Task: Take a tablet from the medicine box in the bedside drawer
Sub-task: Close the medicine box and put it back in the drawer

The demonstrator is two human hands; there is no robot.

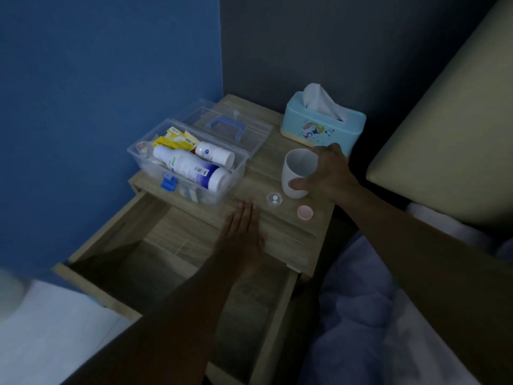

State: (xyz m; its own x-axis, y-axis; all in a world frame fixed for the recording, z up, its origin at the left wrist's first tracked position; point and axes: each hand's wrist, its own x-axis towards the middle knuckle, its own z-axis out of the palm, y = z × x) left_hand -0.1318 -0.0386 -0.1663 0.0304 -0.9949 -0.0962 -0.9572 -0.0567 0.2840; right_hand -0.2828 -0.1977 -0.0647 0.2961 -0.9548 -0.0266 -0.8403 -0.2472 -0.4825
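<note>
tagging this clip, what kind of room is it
Most likely a bedroom: a wooden bedside table with its drawer pulled open, rumpled bedding beside it, and a tissue box on top.

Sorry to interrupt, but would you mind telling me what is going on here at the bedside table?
A person is getting medicine ready. The clear medicine box sits open on the bedside table, above the pulled-out drawer. Two white tablets lie in a small clear cap beside a pink lid. The right hand is wrapped around a white cup, while the left hand rests flat, open, on the table edge near the tablets.
</note>
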